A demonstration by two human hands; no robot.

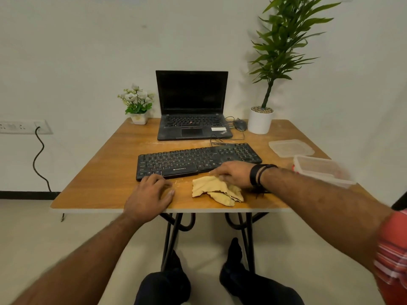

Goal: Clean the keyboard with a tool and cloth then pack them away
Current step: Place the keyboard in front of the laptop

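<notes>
Black keyboard point(199, 160) lies mid-desk, slightly angled, in front of a dark laptop point(192, 106). Yellow cloth point(217, 190) sits crumpled just below it near the desk point(92, 172) front edge. Right hand point(233, 175) rests on cloth's top-right part, fingers curled onto it; grip looks loose. Left hand point(148, 198) lies flat, fingers relaxed, touching keyboard's lower-left corner, holding nothing. 2 clear plastic pcs, lid point(290, 147) & container point(323, 170), sit at right.
</notes>
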